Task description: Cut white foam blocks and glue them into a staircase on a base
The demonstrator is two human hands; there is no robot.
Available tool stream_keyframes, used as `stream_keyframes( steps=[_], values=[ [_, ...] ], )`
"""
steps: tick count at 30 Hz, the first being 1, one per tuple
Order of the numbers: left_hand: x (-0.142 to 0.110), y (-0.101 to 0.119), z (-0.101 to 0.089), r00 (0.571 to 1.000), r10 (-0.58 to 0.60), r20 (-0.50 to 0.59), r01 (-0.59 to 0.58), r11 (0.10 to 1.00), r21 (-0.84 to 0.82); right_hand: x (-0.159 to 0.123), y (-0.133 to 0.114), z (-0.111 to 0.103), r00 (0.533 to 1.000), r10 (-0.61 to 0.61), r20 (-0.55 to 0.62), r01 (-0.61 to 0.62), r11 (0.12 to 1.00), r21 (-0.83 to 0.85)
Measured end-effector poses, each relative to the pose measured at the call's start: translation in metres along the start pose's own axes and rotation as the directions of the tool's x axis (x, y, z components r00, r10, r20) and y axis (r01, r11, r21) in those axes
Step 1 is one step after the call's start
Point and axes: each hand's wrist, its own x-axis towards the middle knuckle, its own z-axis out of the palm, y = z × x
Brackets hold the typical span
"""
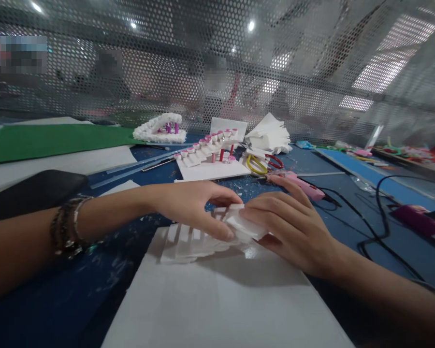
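Note:
A small white model staircase (194,239) of stepped foam-board or card pieces stands on a white board (217,304) in front of me. My left hand (194,205) reaches over it from the left, thumb on the near side and fingers behind, closed around its upper end. My right hand (293,224) comes from the right, its fingers pressed on a white piece (242,224) at the top of the steps. The index finger is raised from the others. Whether that piece is fixed to the stairs I cannot tell, as my fingers partly cover it.
Behind stand a staircase model with pink caps (206,145), a white beaded model (159,129) and a white paper stack (270,134). Scissors (257,164) and a pink glue gun (308,186) lie close by. A black cable (377,237) crosses the right side. Green sheet (58,140) lies left.

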Motion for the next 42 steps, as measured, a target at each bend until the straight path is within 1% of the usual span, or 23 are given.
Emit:
stream_keyframes(
  steps=[4, 9, 15, 19, 22, 29, 31, 37, 42],
  values=[
    [0.0001, -0.0003, 0.0004, 1.000, 0.008, -0.001, -0.008, 1.000, -0.010, 0.0003, -0.0007, 0.0002, 1.000, -0.018, -0.007, 0.018, 1.000, 0.009],
    [0.0001, 0.0002, 0.0005, 1.000, 0.017, -0.004, -0.017, 1.000, -0.010, 0.0004, 0.0003, 0.0004, 1.000, -0.012, 0.021, 0.012, 1.000, 0.013],
    [0.0000, 0.0012, -0.0004, 0.999, 0.034, 0.016, -0.034, 0.999, -0.028, 0.0013, 0.0013, -0.0005, 1.000, 0.013, -0.018, -0.013, 0.999, -0.047],
    [0.0002, 0.0015, 0.0001, 0.999, 0.037, 0.017, -0.037, 0.999, -0.007, 0.0023, 0.0006, -0.0009, 0.999, -0.023, -0.022, 0.022, 0.996, -0.082],
    [0.0007, 0.0025, 0.0007, 0.999, 0.042, 0.027, -0.042, 0.999, 0.000, 0.0024, -0.0008, -0.0005, 0.999, -0.046, -0.010, 0.046, 0.996, -0.071],
    [0.0002, 0.0028, 0.0009, 0.999, 0.030, 0.043, -0.030, 1.000, 0.000, 0.0028, -0.0021, 0.0003, 0.999, -0.043, 0.000, 0.043, 0.998, -0.034],
    [0.0003, 0.0021, 0.0009, 0.999, 0.035, 0.037, -0.035, 0.999, 0.001, 0.0025, -0.0008, 0.0006, 0.999, -0.034, 0.010, 0.034, 0.999, -0.033],
    [0.0000, 0.0012, 0.0012, 0.998, 0.057, 0.008, -0.057, 0.998, 0.000, 0.0005, 0.0008, 0.0019, 1.000, -0.024, -0.014, 0.023, 0.999, -0.036],
    [-0.0008, 0.0018, 0.0013, 0.999, 0.037, 0.012, -0.037, 0.999, 0.030, 0.0013, -0.0020, 0.0021, 0.999, -0.032, -0.008, 0.032, 0.999, -0.022]
  ],
)
